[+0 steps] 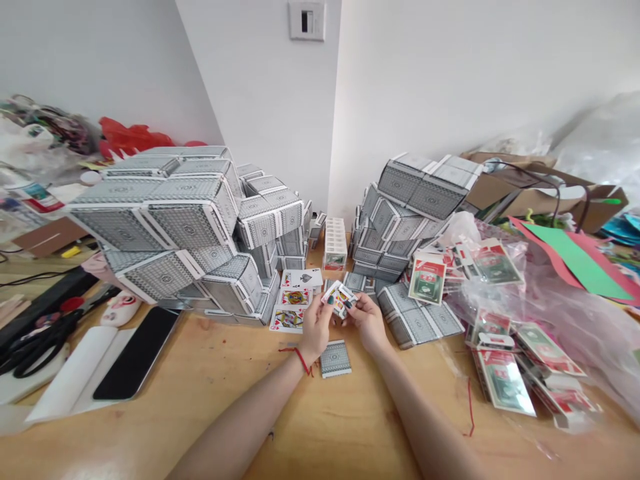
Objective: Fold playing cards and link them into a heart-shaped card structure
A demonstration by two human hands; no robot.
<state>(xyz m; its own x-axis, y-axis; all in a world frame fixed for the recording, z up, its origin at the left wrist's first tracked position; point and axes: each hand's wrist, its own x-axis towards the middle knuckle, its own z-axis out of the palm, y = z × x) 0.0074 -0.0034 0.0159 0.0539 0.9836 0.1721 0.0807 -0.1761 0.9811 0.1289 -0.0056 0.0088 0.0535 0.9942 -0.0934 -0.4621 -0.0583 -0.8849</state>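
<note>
Both my hands meet over the wooden table (320,427), pinching a small fan of playing cards (339,297) face up between them. My left hand (316,328), with a red string at the wrist, grips the fan's left side. My right hand (367,321) grips its right side. A face-down deck (335,358) with a grey patterned back lies just below my hands. Face-up cards (293,307) lie in a column to the left of the fan.
Tall heaps of grey-backed card packs (180,220) stand at the left and another heap (410,200) at the right. Flat red-green card boxes (505,380) and plastic wrap spread to the right. A black phone (137,352), scissors (35,340) and paper lie at the left.
</note>
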